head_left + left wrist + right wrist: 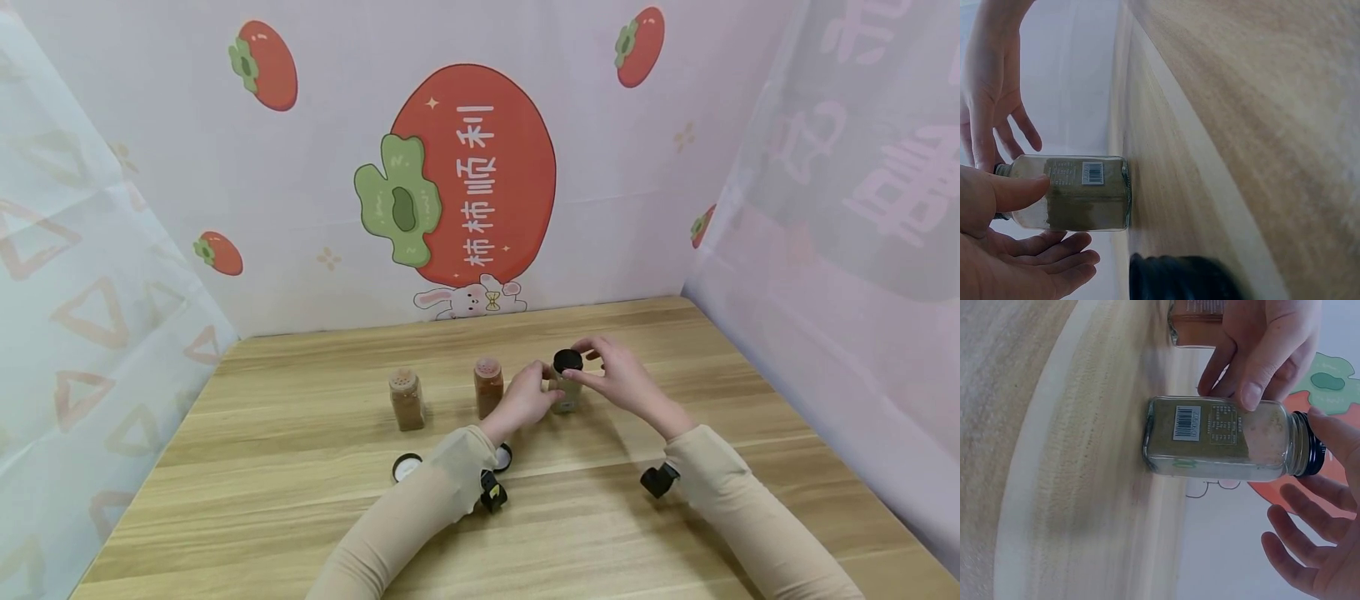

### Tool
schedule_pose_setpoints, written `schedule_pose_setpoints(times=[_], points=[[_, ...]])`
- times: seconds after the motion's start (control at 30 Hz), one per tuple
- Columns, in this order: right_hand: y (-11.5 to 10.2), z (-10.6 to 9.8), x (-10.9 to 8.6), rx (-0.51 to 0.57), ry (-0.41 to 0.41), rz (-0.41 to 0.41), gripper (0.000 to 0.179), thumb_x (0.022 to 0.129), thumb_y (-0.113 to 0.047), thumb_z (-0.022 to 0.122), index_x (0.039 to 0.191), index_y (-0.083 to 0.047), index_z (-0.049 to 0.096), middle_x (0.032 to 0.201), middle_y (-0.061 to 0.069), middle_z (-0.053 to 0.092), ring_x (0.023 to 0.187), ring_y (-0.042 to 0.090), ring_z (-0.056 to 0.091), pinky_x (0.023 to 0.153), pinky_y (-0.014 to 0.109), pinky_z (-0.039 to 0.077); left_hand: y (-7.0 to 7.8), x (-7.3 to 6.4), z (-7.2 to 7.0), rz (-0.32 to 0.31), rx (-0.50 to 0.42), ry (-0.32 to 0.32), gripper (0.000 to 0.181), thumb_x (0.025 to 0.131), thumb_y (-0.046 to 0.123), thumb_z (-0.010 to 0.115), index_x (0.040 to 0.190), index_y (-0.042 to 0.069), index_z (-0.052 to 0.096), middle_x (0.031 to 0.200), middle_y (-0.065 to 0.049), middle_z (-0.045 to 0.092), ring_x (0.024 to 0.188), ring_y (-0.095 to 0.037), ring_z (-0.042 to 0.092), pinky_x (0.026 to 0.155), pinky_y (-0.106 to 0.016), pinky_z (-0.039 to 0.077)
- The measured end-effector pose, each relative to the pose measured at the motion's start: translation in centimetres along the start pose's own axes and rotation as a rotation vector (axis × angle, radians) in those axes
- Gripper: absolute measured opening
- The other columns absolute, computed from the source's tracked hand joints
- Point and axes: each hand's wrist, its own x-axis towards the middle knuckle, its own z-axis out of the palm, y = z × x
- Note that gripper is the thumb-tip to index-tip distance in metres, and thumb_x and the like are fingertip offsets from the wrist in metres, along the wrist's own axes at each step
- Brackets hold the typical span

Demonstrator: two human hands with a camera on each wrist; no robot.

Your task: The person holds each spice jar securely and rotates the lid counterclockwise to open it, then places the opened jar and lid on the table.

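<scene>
A square glass spice jar [567, 400] of greenish-brown powder stands upright on the table, its black lid [567, 360] on top. My left hand [525, 396] holds the jar body from the left, thumb across the glass near the barcode label [1092, 173]. From the right, my right hand [628, 379] pinches the lid between thumb and forefinger, as the right wrist view shows at the lid's edge [1314, 450]. The other fingers of that hand spread away from the glass.
Left of my hands stand two lidless spice jars with perforated tops, one reddish-brown [489, 393], one lighter brown [408, 406]. Two black lids with white insides lie nearer me, one [407, 468] by my left sleeve, the other [503, 457] partly behind it. A printed cloth [322, 167] hangs behind the table.
</scene>
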Motion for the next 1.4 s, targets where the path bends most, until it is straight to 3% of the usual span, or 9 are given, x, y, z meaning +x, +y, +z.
schedule_pose_setpoints(times=[0.23,0.37,0.47,0.8,1.1,1.4], points=[[0.2,-0.3,0.2,0.002,-0.005,-0.042,0.043,0.083,-0.032,0.073,0.114,-0.005,0.063,0.111,0.012,0.064,0.095,0.029,0.062,0.075,0.04,0.054,0.1,-0.2,-0.1,-0.01,-0.01,-0.008,0.041,0.091,0.026,0.065,0.125,0.007,0.053,0.125,-0.008,0.058,0.108,-0.019,0.057,0.09,-0.035,0.05],[0.2,-0.5,0.3,0.007,-0.024,-0.061,0.042,0.083,-0.029,0.074,0.115,-0.005,0.064,0.111,0.014,0.064,0.093,0.027,0.06,0.074,0.042,0.055,0.2,-0.2,-0.2,-0.012,-0.006,-0.013,0.041,0.091,0.026,0.065,0.125,0.007,0.053,0.125,-0.007,0.058,0.106,-0.018,0.057,0.089,-0.035,0.05],[0.2,-0.8,0.4,0.008,-0.053,-0.065,0.041,0.084,-0.028,0.072,0.116,-0.005,0.064,0.113,0.015,0.063,0.092,0.029,0.061,0.075,0.045,0.054,0.1,-0.1,-0.1,-0.012,-0.008,-0.015,0.041,0.091,0.026,0.065,0.125,0.007,0.053,0.124,-0.007,0.058,0.106,-0.018,0.057,0.088,-0.035,0.05],[0.1,-1.9,0.9,0.039,-0.164,-0.07,0.039,0.087,-0.023,0.07,0.119,-0.003,0.062,0.117,0.019,0.06,0.091,0.029,0.059,0.067,0.03,0.053,0.1,0.0,-0.1,0.001,-0.004,-0.007,0.039,0.091,0.025,0.065,0.123,0.007,0.053,0.122,-0.007,0.059,0.102,-0.017,0.057,0.087,-0.034,0.05],[0.3,-1.8,1.4,0.006,-0.178,-0.099,0.041,0.084,-0.025,0.072,0.119,-0.005,0.064,0.114,0.018,0.061,0.09,0.026,0.061,0.064,0.026,0.052,0.2,-0.2,-0.1,0.004,0.002,-0.005,0.039,0.09,0.025,0.065,0.123,0.007,0.053,0.122,-0.008,0.059,0.108,-0.019,0.057,0.09,-0.035,0.05],[0.1,-2.0,1.7,0.066,-0.204,-0.1,0.04,0.083,-0.018,0.074,0.118,-0.002,0.063,0.115,0.017,0.063,0.091,0.026,0.064,0.068,0.027,0.055,0.3,-0.3,-0.2,0.003,0.008,-0.012,0.04,0.091,0.026,0.064,0.124,0.007,0.052,0.123,-0.007,0.058,0.106,-0.018,0.056,0.089,-0.034,0.05]])
